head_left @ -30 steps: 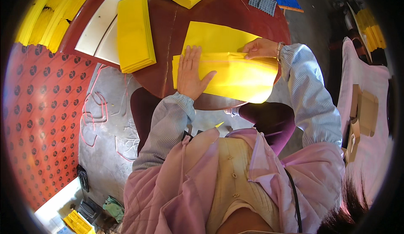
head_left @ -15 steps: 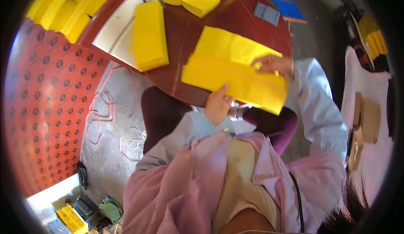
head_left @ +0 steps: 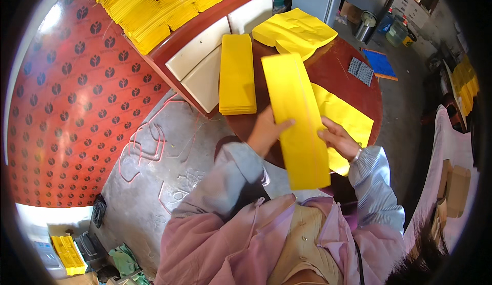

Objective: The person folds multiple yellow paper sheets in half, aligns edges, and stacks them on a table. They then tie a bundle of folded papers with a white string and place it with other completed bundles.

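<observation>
"Grip?"
"Left hand and right hand both partly curled, holding one yellow bundle over one red table."
"Others?"
"One yellow stack left, one flat sheet right."

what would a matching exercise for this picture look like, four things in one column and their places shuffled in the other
Things
1. lined yellow piece
2. neat yellow stack
3. grey studded piece
4. open brown box

Places
A. far right, by the pink cloth
B. between the left hand and the right hand
C. next to the blue sheet
D. beside the cream panels

Pairs: 1-B, 2-D, 3-C, 4-A
</observation>
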Action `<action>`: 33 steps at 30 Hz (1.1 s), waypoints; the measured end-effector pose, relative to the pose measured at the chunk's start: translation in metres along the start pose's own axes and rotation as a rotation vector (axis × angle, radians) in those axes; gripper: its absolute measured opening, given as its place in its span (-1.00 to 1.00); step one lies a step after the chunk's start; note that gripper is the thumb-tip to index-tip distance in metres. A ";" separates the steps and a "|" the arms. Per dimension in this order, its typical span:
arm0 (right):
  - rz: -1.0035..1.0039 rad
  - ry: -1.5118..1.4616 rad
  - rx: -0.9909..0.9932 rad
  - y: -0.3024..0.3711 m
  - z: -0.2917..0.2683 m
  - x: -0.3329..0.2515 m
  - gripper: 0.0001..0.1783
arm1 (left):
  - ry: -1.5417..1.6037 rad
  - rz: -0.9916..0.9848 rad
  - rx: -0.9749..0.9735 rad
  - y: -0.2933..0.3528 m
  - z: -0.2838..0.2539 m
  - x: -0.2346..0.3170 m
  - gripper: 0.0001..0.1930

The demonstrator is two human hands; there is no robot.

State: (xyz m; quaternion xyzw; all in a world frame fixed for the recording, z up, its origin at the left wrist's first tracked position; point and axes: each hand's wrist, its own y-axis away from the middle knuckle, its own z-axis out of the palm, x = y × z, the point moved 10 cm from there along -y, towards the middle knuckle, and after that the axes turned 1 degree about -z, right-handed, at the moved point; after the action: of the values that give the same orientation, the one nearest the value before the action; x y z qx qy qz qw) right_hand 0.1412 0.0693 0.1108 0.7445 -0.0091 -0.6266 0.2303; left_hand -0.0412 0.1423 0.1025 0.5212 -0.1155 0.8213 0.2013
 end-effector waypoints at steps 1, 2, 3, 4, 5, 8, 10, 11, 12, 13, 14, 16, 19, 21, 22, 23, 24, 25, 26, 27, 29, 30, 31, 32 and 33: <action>-0.053 0.019 0.023 -0.022 0.010 -0.016 -0.43 | -0.011 -0.038 -0.069 -0.017 -0.014 0.020 -0.56; -0.081 -0.032 0.054 -0.044 0.018 -0.029 -0.44 | -0.116 -0.022 -0.057 -0.031 -0.033 0.044 -0.55; -0.154 -0.056 0.069 -0.066 0.027 -0.047 -0.45 | -0.177 -0.033 -0.056 -0.046 -0.051 0.065 -0.54; -0.153 -0.158 0.057 -0.091 0.035 -0.057 -0.46 | -0.288 -0.041 -0.054 -0.062 -0.069 0.086 -0.52; -0.188 -0.249 0.029 -0.117 0.044 -0.070 -0.47 | -0.267 -0.053 -0.089 -0.079 -0.082 0.105 -0.50; -0.260 -0.415 -0.023 -0.186 0.058 -0.096 -0.50 | -0.324 -0.135 -0.048 -0.124 -0.129 0.135 -0.48; -0.223 -0.434 -0.006 -0.230 0.058 -0.094 -0.52 | -0.355 -0.171 -0.004 -0.149 -0.159 0.136 -0.46; -0.166 -0.415 0.022 -0.251 0.057 -0.087 -0.54 | -0.389 -0.245 0.067 -0.158 -0.178 0.125 -0.45; -0.094 -0.399 0.063 -0.267 0.056 -0.074 -0.55 | -0.410 -0.292 0.112 -0.166 -0.193 0.112 -0.45; -0.065 -0.345 0.084 -0.277 0.056 -0.063 -0.55 | -0.437 -0.357 0.172 -0.170 -0.209 0.097 -0.44; -0.023 -0.291 0.115 -0.285 0.054 -0.052 -0.55 | -0.448 -0.357 0.196 -0.173 -0.219 0.087 -0.42; 0.024 -0.258 0.155 -0.293 0.049 -0.035 -0.57 | -0.500 -0.396 0.292 -0.174 -0.241 0.069 -0.40; -0.028 -0.245 0.111 -0.292 0.050 -0.033 -0.57 | -0.453 -0.323 0.358 -0.173 -0.248 0.068 -0.39; -0.061 -0.257 0.111 -0.288 0.051 -0.038 -0.57 | -0.467 -0.307 0.363 -0.171 -0.244 0.075 -0.40; -0.079 -0.275 0.098 -0.286 0.053 -0.042 -0.56 | -0.482 -0.306 0.375 -0.169 -0.243 0.080 -0.40; -0.105 -0.278 0.123 -0.285 0.051 -0.047 -0.57 | -0.462 -0.281 0.387 -0.169 -0.240 0.086 -0.41; -0.128 -0.288 0.136 -0.284 0.050 -0.051 -0.57 | -0.448 -0.265 0.406 -0.169 -0.240 0.091 -0.42; -0.165 -0.311 0.132 -0.283 0.050 -0.055 -0.58 | -0.432 -0.232 0.412 -0.169 -0.237 0.096 -0.42; -0.125 -0.281 0.177 -0.284 0.047 -0.052 -0.57 | -0.437 -0.267 0.395 -0.169 -0.235 0.093 -0.42; -0.097 -0.265 0.205 -0.286 0.045 -0.050 -0.57 | -0.440 -0.287 0.367 -0.171 -0.233 0.092 -0.42; -0.043 -0.252 0.244 -0.288 0.045 -0.041 -0.59 | -0.426 -0.304 0.379 -0.170 -0.235 0.085 -0.42; -0.023 -0.253 0.259 -0.290 0.044 -0.037 -0.61 | -0.412 -0.294 0.416 -0.170 -0.238 0.084 -0.42; -0.001 -0.261 0.272 -0.291 0.042 -0.033 -0.63 | -0.397 -0.281 0.451 -0.171 -0.241 0.082 -0.43; -0.016 -0.254 0.284 -0.291 0.041 -0.032 -0.65 | -0.386 -0.271 0.444 -0.173 -0.243 0.080 -0.43; -0.027 -0.256 0.290 -0.292 0.041 -0.030 -0.66 | -0.376 -0.263 0.440 -0.173 -0.245 0.078 -0.44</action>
State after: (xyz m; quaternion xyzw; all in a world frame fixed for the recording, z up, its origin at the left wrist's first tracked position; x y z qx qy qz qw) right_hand 0.0159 0.3254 0.0312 0.6840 -0.1188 -0.7114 0.1093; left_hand -0.1910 0.4113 0.0642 0.7053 0.0981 0.6828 0.1632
